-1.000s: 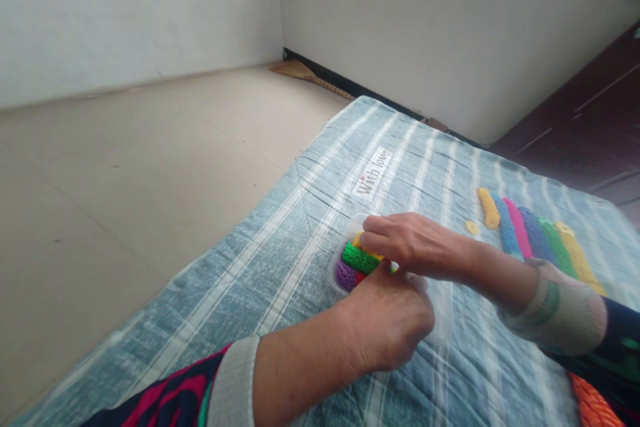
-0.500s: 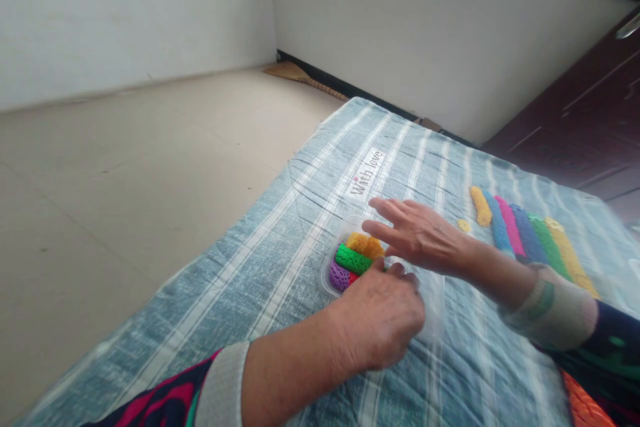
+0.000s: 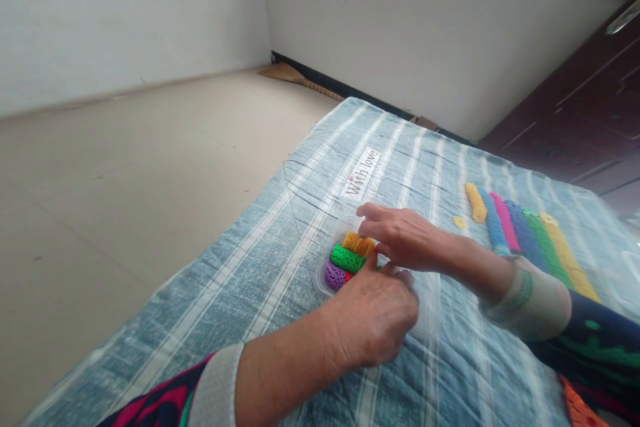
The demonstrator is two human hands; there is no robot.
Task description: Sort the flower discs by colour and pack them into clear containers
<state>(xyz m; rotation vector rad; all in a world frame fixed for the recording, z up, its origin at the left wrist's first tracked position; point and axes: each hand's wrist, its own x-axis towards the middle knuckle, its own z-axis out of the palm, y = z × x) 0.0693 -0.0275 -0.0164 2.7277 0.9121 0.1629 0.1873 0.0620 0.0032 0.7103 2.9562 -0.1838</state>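
Observation:
A clear plastic container (image 3: 320, 272) lies on the striped blanket and holds rolled lace strips: orange (image 3: 356, 242), green (image 3: 347, 257) and purple (image 3: 334, 275), with a bit of red beside them. My right hand (image 3: 403, 238) reaches in from the right. Its fingers are curled over the container, with thumb and fingertips closing on the orange roll. My left hand (image 3: 374, 317) rests at the container's near side, fingers bent against its edge and holding it. The container's near half is hidden under both hands.
Several flat lace strips (image 3: 515, 233) in yellow, blue, pink and green lie side by side at the right, with a small yellow piece (image 3: 459, 221) nearby. The blanket (image 3: 280, 267) bears a "With love" label (image 3: 361, 172). Tiled floor lies left, dark wooden furniture (image 3: 575, 127) right.
My right hand lifted off the rolls with fingers spread, then curled back down onto the orange roll. My left hand stayed at the container. The view shifted slightly.

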